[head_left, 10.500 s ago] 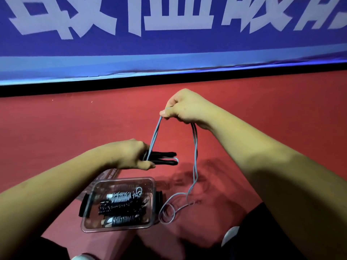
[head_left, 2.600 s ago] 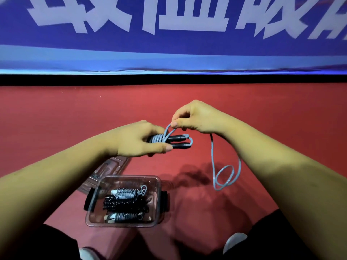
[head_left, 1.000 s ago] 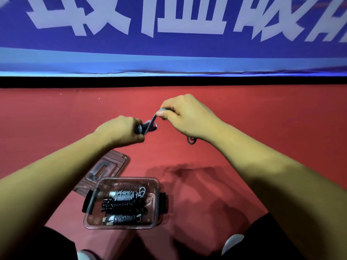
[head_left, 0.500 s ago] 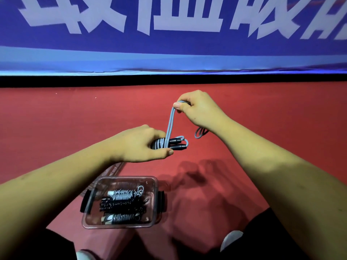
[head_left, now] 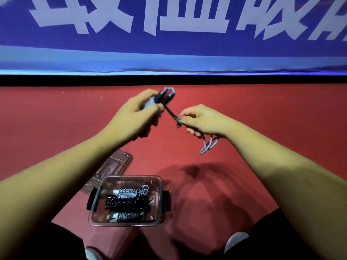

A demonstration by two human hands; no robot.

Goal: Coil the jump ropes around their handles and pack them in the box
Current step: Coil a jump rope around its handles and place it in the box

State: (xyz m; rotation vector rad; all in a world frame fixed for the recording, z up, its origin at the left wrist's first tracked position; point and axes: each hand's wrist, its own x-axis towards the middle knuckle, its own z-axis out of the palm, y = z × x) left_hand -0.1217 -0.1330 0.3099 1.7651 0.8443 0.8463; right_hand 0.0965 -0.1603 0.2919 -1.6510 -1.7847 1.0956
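Observation:
My left hand (head_left: 137,117) grips the two black handles (head_left: 165,95) of a grey-blue jump rope, held together with rope coils around them and tilted up and away from me. My right hand (head_left: 201,120) pinches the rope (head_left: 170,111) taut, down and to the right of the handles. A short loop of the rope's tail (head_left: 208,145) hangs below that hand. The clear plastic box (head_left: 160,199) stands on the red floor near my legs. Inside it lie three coiled jump ropes (head_left: 127,203).
The box's clear lid (head_left: 112,166) lies flat on the floor just behind the box, partly under my left forearm. A blue banner with white characters (head_left: 172,34) runs along the far edge of the red floor (head_left: 272,109). My shoes (head_left: 235,240) show at the bottom.
The loose rope has shortened from a long trail on the floor to a short loop. In the last half second my right hand dropped from above the handles to their lower right, and the handles tilted upward.

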